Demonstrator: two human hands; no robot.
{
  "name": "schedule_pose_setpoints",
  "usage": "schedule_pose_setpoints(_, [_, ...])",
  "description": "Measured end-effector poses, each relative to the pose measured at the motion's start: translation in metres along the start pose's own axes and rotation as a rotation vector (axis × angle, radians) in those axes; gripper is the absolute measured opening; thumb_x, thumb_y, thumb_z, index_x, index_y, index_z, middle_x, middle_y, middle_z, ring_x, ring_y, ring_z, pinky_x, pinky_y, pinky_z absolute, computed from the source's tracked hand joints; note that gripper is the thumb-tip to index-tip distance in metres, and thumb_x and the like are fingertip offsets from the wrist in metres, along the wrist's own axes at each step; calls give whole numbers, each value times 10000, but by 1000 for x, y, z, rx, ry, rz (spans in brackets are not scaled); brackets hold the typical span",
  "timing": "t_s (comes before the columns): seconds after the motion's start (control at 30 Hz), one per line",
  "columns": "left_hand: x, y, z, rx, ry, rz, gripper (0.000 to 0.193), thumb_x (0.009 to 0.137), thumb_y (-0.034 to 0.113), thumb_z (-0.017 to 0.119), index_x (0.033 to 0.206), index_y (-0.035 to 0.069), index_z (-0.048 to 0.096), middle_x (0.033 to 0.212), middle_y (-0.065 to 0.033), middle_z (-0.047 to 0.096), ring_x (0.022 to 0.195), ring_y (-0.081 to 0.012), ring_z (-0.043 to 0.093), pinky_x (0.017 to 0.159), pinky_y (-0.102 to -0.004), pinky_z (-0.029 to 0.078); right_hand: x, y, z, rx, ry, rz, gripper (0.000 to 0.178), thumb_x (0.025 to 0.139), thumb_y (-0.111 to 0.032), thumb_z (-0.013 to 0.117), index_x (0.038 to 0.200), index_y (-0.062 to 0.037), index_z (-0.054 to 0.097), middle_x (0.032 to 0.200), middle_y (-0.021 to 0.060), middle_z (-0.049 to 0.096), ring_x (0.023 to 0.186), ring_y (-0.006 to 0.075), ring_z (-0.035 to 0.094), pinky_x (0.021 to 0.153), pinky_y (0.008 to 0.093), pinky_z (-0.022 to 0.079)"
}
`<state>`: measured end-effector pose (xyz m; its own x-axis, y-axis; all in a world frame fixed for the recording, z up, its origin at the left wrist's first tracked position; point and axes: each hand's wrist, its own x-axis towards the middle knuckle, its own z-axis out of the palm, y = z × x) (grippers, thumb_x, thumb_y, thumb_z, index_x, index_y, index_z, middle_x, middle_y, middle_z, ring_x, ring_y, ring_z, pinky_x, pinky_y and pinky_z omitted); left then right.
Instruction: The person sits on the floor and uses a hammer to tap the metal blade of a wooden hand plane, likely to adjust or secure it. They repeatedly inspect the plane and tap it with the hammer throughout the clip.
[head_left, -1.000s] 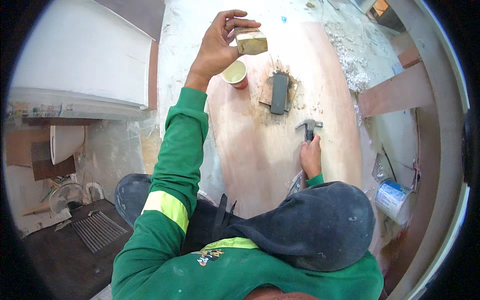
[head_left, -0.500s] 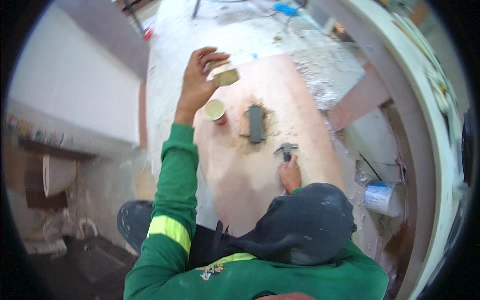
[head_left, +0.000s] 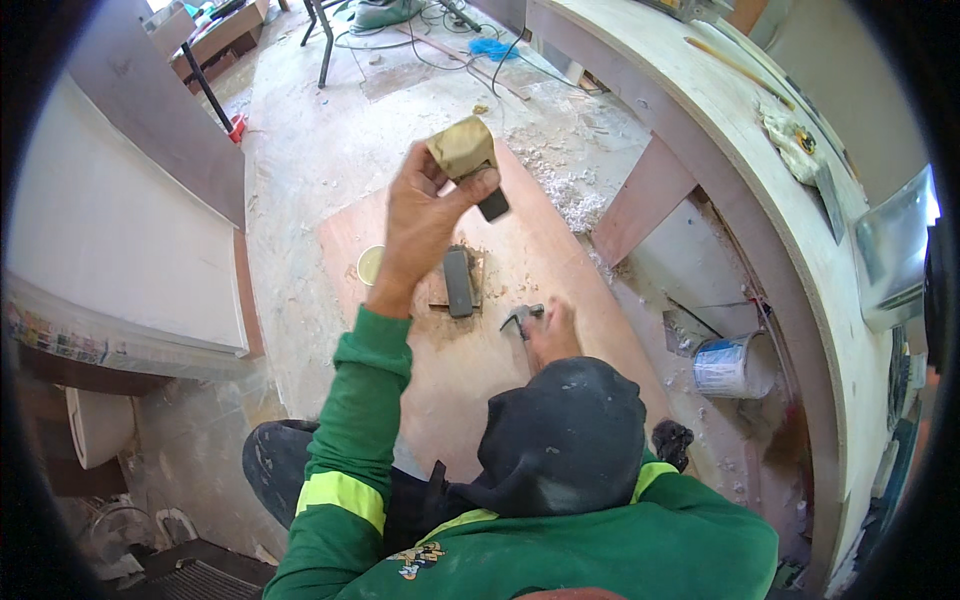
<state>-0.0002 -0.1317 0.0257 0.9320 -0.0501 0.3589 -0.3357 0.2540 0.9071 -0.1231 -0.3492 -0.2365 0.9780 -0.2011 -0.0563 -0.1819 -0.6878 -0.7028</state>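
My left hand [head_left: 425, 205] is raised over the board, its thumb and fingers closed on a tan, box-shaped piece [head_left: 464, 148] with a dark end jutting out below; its exact kind is unclear. Under it, a grey sharpening stone [head_left: 458, 284] lies on a small wooden base, with brown crumbs around. A hammer [head_left: 520, 318] with a metal claw head lies to the stone's lower right. My right hand [head_left: 553, 335] is at the hammer, fingers smeared by motion, so its grip cannot be made out. Partly behind my left wrist stands a cup [head_left: 370, 264].
The pale plywood board [head_left: 500, 400] lies on a dusty floor in front of my knees. White debris [head_left: 575, 203] is scattered past its right edge. A white bucket [head_left: 735, 366] lies on its side beneath the long counter [head_left: 700, 100] at right. Cables [head_left: 440, 50] run across the far floor.
The tan piece in my left hand has turned, showing a dark end beneath. My right hand has shifted up along the hammer, which stays beside the stone. The whole view has shifted.
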Motion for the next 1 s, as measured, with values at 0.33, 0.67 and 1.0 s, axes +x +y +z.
schedule_pose_setpoints(0.33, [-47,-23,59,-730,-187,-454,527,1162,441,502,1548,84,470,1415,-78,572,1311,-217,579,1017,-473,610,28,-203,-209,-155,103,-706,866,909,-244,851,1602,21,402,1339,255,573,1228,424,616,1047,473,511])
schedule_pose_setpoints(0.67, [-51,21,63,-749,-439,-447,625,1168,446,450,1683,128,293,1557,-130,524,1402,-315,552,1085,-546,563,-5,-245,-286,-525,427,-898,724,779,-122,903,1450,-89,633,1178,161,642,1115,358,633,975,433,528])
schedule_pose_setpoints(1.0, [-25,3,5,-620,-298,-331,717,1161,399,500,1728,97,181,1564,-261,500,1365,-426,611,1021,-566,616,9,-236,-395,-867,395,-629,599,882,-159,833,1436,-78,619,1206,149,633,1060,355,677,917,446,576])
